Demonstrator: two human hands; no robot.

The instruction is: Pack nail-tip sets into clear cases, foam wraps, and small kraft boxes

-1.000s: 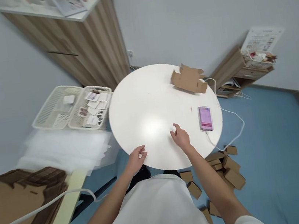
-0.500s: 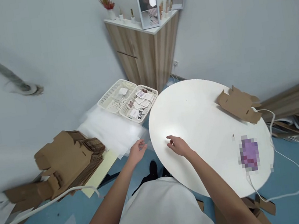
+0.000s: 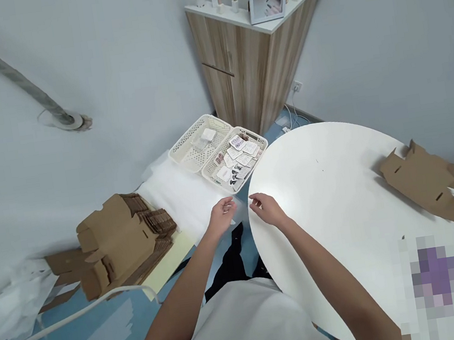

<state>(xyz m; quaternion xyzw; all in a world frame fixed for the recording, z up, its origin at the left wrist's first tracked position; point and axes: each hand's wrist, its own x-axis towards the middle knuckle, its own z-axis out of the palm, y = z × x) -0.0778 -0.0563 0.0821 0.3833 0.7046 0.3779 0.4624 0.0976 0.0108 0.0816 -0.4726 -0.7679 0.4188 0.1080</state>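
My left hand hovers by the edge of the white sheets, its fingers loosely curled and nothing in them. My right hand is over the left rim of the round white table, also holding nothing, thumb and fingers apart. Just beyond both hands sits a white plastic basket with cards and small packets. A second white basket adjoins it on the left, containing a clear packet and a small white item.
Folded cardboard boxes are stacked at the left. One unfolded cardboard box lies on the table's right side, near a blurred-out purple item. A wooden cabinet fills the corner. A white cable crosses at lower left.
The view has turned left, so the baskets and table appear farther right. My hands have come closer together and nearer the baskets, both still without anything in them.
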